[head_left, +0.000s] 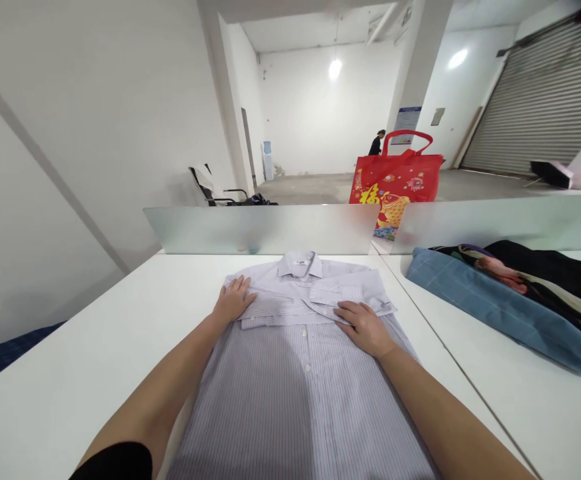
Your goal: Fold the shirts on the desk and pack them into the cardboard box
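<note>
A pale striped button-up shirt (280,387) lies front side up on the white table (95,347), its collar at the far end. Both sleeves are folded inward across the chest, one cuff resting over the right side. On the shirt's left shoulder area, as I see it, my left hand (234,299) lies flat with fingers stretched out. My right hand (363,327) rests on the folded sleeve at the right, palm down, fingers extended and slightly bent. Neither hand grips the cloth. The shirt's hem runs out of view at the bottom.
Frosted dividers (270,228) line the table's far edge. Beyond them stands a red shopping bag (420,175). Folded clothes, blue denim (490,300) and dark patterned fabric (550,267), lie at the right. A chair (215,190) and a person (376,143) are farther back.
</note>
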### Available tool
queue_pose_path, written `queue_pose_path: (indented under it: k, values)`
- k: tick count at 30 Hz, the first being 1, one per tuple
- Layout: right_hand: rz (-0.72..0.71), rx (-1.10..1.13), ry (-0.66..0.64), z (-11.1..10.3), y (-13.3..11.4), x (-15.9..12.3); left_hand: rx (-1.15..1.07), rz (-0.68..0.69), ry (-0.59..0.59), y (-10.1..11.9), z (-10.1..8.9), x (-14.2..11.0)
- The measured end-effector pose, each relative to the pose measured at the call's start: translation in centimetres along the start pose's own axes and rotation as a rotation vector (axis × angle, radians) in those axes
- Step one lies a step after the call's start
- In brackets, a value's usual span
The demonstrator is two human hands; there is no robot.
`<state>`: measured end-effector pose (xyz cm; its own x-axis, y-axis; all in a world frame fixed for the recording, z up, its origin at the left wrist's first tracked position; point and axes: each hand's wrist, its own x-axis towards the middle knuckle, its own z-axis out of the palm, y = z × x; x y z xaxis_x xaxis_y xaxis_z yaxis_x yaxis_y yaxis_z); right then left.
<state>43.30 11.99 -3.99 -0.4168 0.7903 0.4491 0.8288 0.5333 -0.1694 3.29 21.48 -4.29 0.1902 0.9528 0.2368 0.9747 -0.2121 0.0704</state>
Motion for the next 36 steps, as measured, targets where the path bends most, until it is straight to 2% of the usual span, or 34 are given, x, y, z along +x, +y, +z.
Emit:
queue_pose_path:
  k: [2, 5, 8, 11, 14, 18, 21, 23, 26, 31, 36]
  values:
    - [0.009, 0.1, 0.053, 0.1, 0.5, 0.1, -0.002, 0.02, 0.024, 0.4, -0.2, -0.5]
    - [0.087, 0.345, 0.117, -0.1, 1.1, 0.2, -0.021, 0.045, -0.029, 0.6, -0.2, -1.3]
    - [0.268, 0.563, 0.072, -0.7, 1.4, 0.3, -0.027, 0.039, -0.047, 0.3, 0.2, -2.0]
    - [0.382, 0.636, 0.005, -1.1, 1.4, 0.6, -0.02, 0.048, -0.031, -0.2, 0.6, -2.3]
    - [0.395, 0.564, 0.013, -0.9, 1.5, 0.8, -0.025, 0.064, -0.011, -0.4, 0.7, -2.2]
    - [0.399, 0.333, 0.149, 0.0, 2.1, 0.8, -0.03, 0.094, 0.088, 0.0, -0.2, -2.5]
    - [0.465, 0.151, 0.24, 0.4, 2.9, 0.5, -0.033, 0.225, 0.194, 1.2, -1.6, -3.4]
    - [0.495, 0.079, 0.277, 0.6, 3.4, 0.3, -0.029, 0.365, 0.179, 2.3, -2.4, -4.2]
    - [0.462, 0.023, 0.306, 0.8, 3.7, 0.2, 0.037, 0.521, 0.112, 4.1, -3.0, -5.0]
    - [0.432, -0.021, 0.348, 1.1, 3.9, 0.3, 0.214, 0.569, 0.073, 5.6, -2.9, -5.2]
    - [0.455, -0.022, 0.35, 0.1, 3.2, 0.4, 0.162, 0.578, 0.074, 5.4, -4.0, -5.7]
